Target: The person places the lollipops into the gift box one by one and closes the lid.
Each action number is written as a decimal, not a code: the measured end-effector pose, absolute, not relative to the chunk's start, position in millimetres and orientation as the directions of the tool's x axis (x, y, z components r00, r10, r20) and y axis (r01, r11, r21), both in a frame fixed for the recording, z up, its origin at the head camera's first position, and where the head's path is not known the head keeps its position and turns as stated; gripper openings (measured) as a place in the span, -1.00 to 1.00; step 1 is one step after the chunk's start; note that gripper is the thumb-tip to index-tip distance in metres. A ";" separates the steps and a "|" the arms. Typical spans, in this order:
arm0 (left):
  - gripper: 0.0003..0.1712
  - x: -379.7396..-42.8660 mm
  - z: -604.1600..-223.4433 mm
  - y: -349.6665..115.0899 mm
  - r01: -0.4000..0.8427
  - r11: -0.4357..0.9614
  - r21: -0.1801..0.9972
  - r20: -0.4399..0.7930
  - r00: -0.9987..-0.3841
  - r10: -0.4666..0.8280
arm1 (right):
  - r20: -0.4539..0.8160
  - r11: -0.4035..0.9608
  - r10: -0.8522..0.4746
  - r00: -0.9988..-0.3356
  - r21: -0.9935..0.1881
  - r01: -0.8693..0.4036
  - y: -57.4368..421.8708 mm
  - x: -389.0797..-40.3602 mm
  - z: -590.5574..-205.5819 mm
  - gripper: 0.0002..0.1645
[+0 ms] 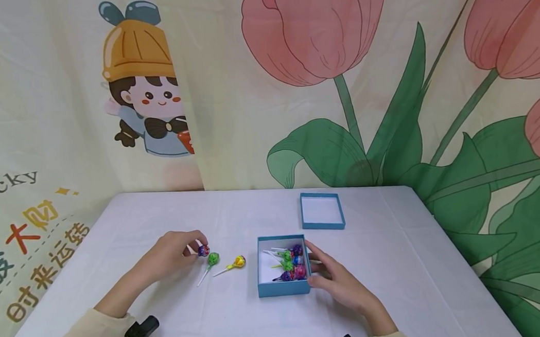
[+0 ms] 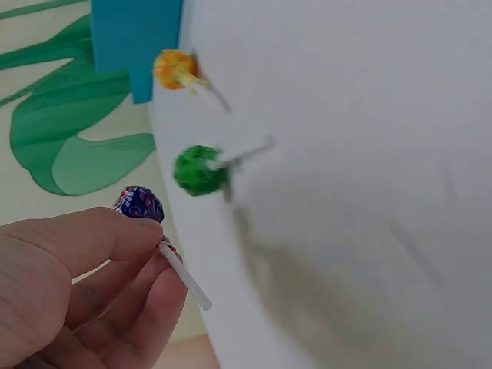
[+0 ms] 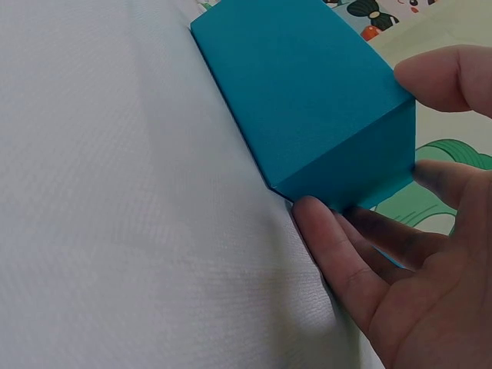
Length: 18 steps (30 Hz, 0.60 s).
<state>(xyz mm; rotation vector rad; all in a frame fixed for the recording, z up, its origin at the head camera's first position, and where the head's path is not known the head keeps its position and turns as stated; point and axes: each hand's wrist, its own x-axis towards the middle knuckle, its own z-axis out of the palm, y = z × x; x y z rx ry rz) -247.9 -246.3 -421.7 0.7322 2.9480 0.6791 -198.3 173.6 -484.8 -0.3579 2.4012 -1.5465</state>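
Observation:
My left hand [image 1: 175,252] pinches a purple-blue lollipop [image 2: 140,203] between thumb and fingers, its white stick pointing down past the fingertips in the left wrist view. Just beside it on the table lie a green lollipop [image 1: 213,259] and a yellow one [image 1: 239,261]. A blue open box [image 1: 283,289] holds several lollipops in purple, green, blue and pink, grouped along its right side with sticks mostly to the left. My right hand [image 1: 339,283] rests against the box's right side, fingers spread and fairly straight, touching the wall and a corner.
Behind the box lies its shallow blue lid [image 1: 321,209], white inside facing up. A white cloth [image 1: 205,327] covers the table. A printed curtain [image 1: 229,114] with tulips and a cartoon figure hangs directly behind the table's far edge.

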 end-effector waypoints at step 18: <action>-0.64 -255.5 -379.3 -162.0 0.528 0.731 0.433 0.087 -0.831 0.549 | -0.091 0.395 -0.350 -0.932 -0.917 -0.059 173.6 -198.1 -483.7 -0.01</action>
